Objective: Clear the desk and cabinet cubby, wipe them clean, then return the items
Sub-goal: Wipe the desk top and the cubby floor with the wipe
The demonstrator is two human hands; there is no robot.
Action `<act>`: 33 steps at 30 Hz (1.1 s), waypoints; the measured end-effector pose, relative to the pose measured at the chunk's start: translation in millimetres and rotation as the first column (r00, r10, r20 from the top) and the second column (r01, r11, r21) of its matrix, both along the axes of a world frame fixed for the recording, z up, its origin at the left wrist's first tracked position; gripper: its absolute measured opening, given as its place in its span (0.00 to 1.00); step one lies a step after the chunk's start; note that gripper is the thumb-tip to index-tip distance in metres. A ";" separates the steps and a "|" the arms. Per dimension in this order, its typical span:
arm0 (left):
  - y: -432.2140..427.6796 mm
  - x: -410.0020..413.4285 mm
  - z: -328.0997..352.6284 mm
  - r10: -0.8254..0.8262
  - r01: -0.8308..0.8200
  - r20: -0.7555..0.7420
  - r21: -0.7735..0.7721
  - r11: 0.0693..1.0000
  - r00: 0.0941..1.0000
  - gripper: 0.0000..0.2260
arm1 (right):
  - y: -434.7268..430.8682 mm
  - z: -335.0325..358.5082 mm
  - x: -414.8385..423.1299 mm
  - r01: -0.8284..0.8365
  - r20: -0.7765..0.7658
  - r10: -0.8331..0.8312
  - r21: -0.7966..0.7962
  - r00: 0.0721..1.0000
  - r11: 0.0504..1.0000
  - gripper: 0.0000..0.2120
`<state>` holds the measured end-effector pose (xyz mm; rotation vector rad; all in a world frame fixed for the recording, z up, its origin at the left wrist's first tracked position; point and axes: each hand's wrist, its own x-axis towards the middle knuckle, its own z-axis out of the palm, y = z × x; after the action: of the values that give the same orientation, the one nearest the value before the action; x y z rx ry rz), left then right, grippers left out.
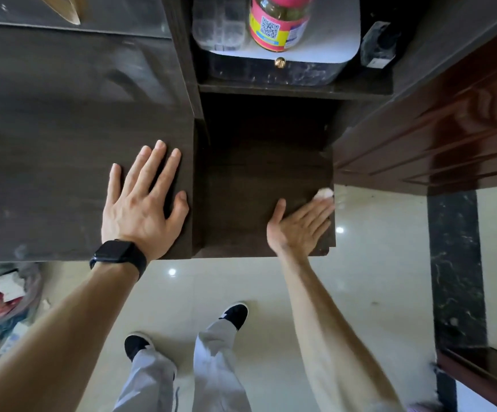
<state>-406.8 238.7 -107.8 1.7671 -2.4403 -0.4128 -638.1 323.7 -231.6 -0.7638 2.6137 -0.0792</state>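
My left hand (143, 203) lies flat, fingers spread, on the dark wooden desk top (63, 144) near its right edge. My right hand (300, 224) reaches over the lower dark cubby shelf (256, 179), fingers straight and blurred, with a small white wad of tissue (325, 193) at its fingertips by the shelf's right edge. Whether the fingers press or pinch the wad is unclear. On the upper shelf stand a jar with a pink and yellow label (280, 22), a clear plastic box (220, 25) and a dark marbled box with a gold knob (280, 69).
A dark bottle (378, 46) stands at the upper shelf's right. A glossy brown door (449, 129) flanks the cubby on the right. A bin with rubbish (3, 295) sits on the cream tiled floor at the left. My feet (235, 315) are below the desk.
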 end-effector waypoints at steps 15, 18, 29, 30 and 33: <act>-0.8 -0.2 -0.4 -0.001 0.001 0.021 -0.005 1.000 1.000 0.27 | 41.5 -5.5 3.7 -0.351 -0.027 0.352 0.020 0.936 0.936 0.40; -1.0 0.4 -1.3 0.000 0.000 0.023 -0.004 1.000 1.000 0.27 | -14.0 -7.4 -5.9 -0.370 -0.063 0.368 -0.022 0.928 0.929 0.38; -1.6 -1.2 1.4 -0.013 0.012 0.045 0.025 1.000 0.999 0.28 | 78.8 -3.4 -17.5 -0.118 -0.057 0.116 -0.024 0.992 0.993 0.39; -0.9 -1.3 1.4 -0.013 0.012 0.047 0.028 1.000 0.999 0.28 | 91.7 -0.3 -13.4 -0.114 -0.038 0.114 -0.002 0.993 0.993 0.39; -0.4 -1.3 1.4 -0.012 0.011 0.043 0.025 1.000 0.999 0.28 | 91.8 -1.5 -18.7 -0.119 -0.042 0.120 0.028 0.992 0.992 0.41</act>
<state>-408.1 238.3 -106.4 1.7912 -2.4860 -0.4125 -656.9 415.6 -233.1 -0.9212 2.5975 0.0059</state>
